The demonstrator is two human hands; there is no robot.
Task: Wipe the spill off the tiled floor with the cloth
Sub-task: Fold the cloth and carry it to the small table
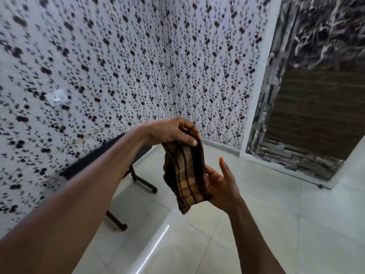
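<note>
Above the pale tiled floor (256,224), a folded brown checked cloth (185,175) is held hanging in the air. Its top edge is pinched by the left hand (169,131), while its lower part is cupped by the loosely opened right hand (221,186).

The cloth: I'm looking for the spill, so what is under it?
Under the hanging cloth lies bare, glossy tiled floor; no spill shows. The cloth hides a small floor patch and part of the right hand.
</note>
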